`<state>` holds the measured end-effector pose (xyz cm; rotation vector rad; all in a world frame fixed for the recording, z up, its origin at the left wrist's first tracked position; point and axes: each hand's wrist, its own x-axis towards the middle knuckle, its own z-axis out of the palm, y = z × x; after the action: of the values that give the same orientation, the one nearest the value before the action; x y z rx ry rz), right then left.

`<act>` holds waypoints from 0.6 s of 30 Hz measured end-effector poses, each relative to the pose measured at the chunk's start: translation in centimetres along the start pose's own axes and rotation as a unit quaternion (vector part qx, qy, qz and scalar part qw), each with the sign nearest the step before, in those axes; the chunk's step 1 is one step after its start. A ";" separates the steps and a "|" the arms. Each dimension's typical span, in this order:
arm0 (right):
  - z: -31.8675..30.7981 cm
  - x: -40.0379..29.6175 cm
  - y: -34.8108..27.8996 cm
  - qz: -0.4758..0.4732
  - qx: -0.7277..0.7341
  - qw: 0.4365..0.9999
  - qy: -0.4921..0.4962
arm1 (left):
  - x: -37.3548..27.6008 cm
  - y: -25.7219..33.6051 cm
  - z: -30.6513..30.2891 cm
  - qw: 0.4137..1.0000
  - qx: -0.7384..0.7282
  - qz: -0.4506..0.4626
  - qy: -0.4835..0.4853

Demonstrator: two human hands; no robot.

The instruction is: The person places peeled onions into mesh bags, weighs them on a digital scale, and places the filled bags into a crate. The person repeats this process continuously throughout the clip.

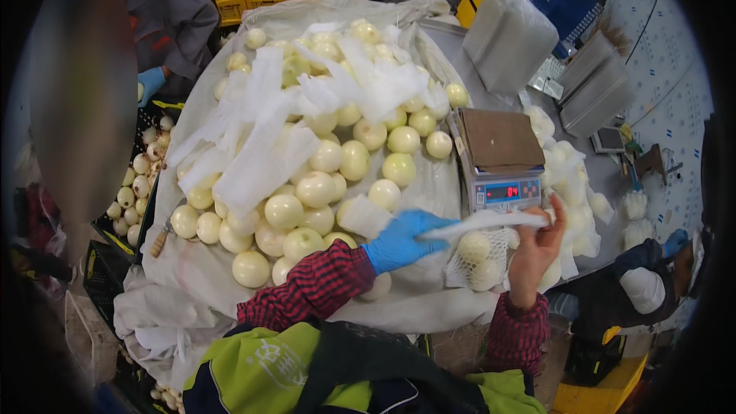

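A thin white strip of soft sheet (483, 221) stretches between both hands above the table's near right part. My left hand (405, 238), in a blue glove, grips its left end. The bare fingers of my right hand (537, 247) pinch the other end, just below the display of a digital scale (505, 191). Under the strip lie peeled onions in white foam netting (480, 259). A heap of loose peeled onions (315, 188) spreads to the left of my gloved hand. One small white piece of sheet (365, 215) rests on the onions behind that hand.
More white sheets (270, 138) cover part of the heap. A brown pad (501, 138) tops the scale, with netted onions (566, 178) beyond it. Stacked clear trays (512, 40) stand farther back. A wooden-handled tool (161, 240) lies far left. Co-workers (167, 17) stand on both sides.
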<state>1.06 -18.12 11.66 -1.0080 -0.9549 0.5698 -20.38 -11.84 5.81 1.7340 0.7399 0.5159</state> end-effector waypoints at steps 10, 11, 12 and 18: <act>-0.1 -2.5 5.1 -0.003 -0.132 0.976 -0.174 | 0.7 -1.1 7.5 0.931 -0.342 0.004 0.127; 0.9 -2.0 5.6 -0.036 -0.161 0.975 -0.151 | 0.5 -1.2 7.5 0.935 -0.324 -0.021 0.146; 2.0 -1.1 6.3 -0.072 -0.184 0.971 -0.131 | 0.3 -0.8 6.8 0.915 -0.319 -0.085 0.230; 8.0 3.2 19.9 0.098 -0.221 0.965 -0.101 | -3.2 -0.6 4.0 0.921 -0.116 0.018 0.371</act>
<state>-3.95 -3.22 -3.24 -1.4770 -1.2016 0.6479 -20.08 -16.77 4.17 1.3102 1.1164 1.2708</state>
